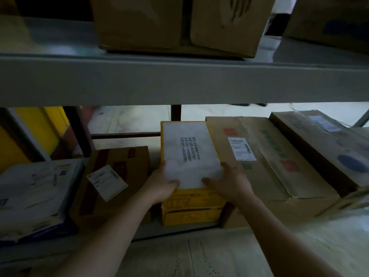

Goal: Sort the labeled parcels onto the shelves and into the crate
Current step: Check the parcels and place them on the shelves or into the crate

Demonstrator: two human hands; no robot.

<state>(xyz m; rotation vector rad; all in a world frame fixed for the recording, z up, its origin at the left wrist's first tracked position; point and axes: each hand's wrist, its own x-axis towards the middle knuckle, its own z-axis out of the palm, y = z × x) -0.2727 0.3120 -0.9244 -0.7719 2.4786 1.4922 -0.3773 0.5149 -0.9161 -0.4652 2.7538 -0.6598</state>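
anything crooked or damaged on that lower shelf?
Two things. The white label on the small brown box, left of the yellow parcel, sits skewed to the box's edges. The long carton on the right lies angled, its near-left edge against the yellow parcel, which both hands hold. No damage I can make out; the picture is dim.

Parcel storage or sorting room, dimly lit. Indicators: grey metal shelving (179,80) on two levels, loaded with cardboard boxes (175,25), several carrying printed shipping labels (241,148), plus a yellow carton (191,200) and a white mailer bag (36,196); bare pale floor visible behind
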